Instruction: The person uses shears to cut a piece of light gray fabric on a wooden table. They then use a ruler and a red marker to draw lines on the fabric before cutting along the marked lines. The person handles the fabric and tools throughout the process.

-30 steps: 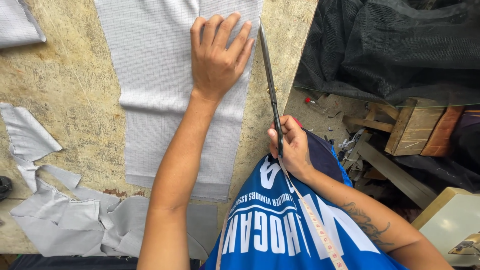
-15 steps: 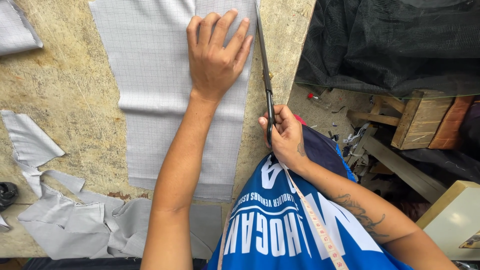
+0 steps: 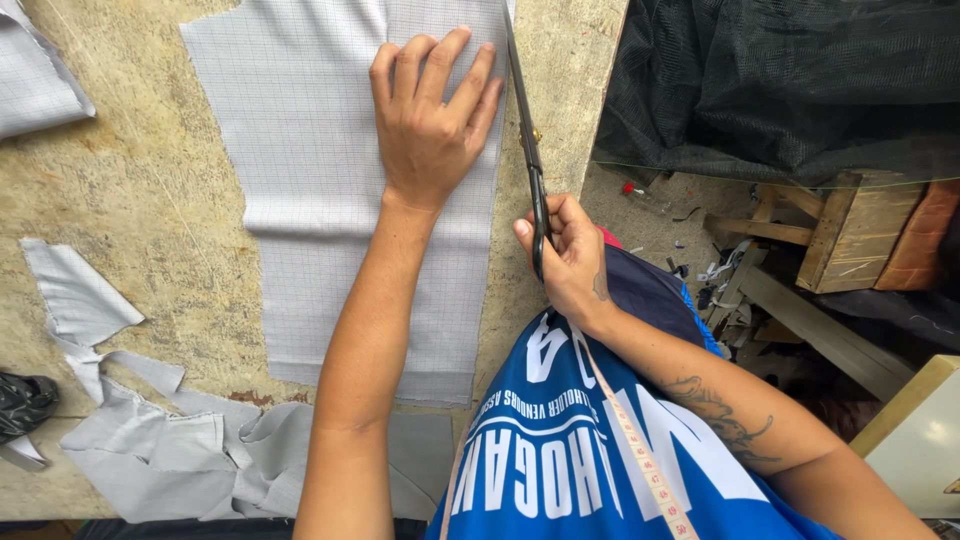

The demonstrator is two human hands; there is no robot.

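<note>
Along the cloth's [image 3: 300, 150] right edge, scissors [image 3: 527, 140] point away, lengthwise.

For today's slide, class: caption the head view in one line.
Left hand flat on checked grey fabric; right hand works black scissors along its edge.

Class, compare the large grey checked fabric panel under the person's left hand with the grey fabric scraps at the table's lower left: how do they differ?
The large grey checked fabric panel lies flat and smooth; the grey fabric scraps are crumpled and overlapping. The panel is one big straight-edged piece; the scraps are small and irregular. The left hand presses the panel; nothing touches the scraps. Both look the same grey cloth.
</note>
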